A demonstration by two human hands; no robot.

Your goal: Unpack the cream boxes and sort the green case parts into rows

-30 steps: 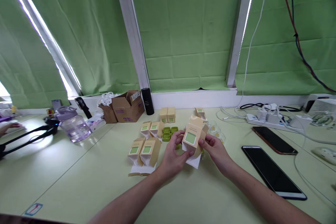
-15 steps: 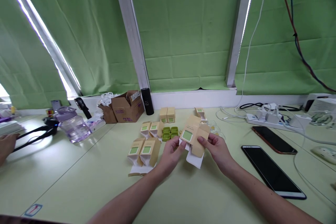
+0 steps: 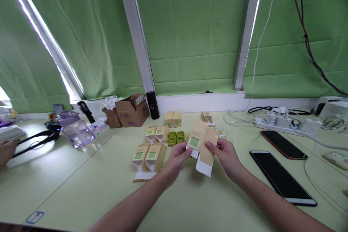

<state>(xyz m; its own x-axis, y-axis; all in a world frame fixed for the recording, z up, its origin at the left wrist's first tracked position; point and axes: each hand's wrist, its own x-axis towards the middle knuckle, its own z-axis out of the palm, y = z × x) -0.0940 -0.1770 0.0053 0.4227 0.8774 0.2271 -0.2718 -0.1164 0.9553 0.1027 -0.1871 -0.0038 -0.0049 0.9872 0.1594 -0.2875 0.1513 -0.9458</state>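
A tan cardboard box (image 3: 201, 138), partly unfolded with a square cut-out window and white inner flaps, is held up over the table between both hands. My left hand (image 3: 177, 156) pinches its lower left edge. On its right side my right hand (image 3: 221, 151) grips it, thumb on the front face. To the left stand several similar small boxes (image 3: 155, 156) with windows and open white flaps. Between those and the held box sit small green square containers (image 3: 176, 138). Farther back are two more boxes (image 3: 173, 119) side by side and another box (image 3: 207, 117).
A water jug (image 3: 74, 130), a brown carton (image 3: 132, 110) and a black cylinder (image 3: 152, 105) stand at back left. Two phones, one a large black-screened phone (image 3: 281, 175), lie at right before a power strip (image 3: 288, 126) with cables. Another person's hand (image 3: 7, 151) is at far left.
The box in my hands has opened out a little flatter, its lower white flap swinging down and right. Both hands have shifted only slightly.
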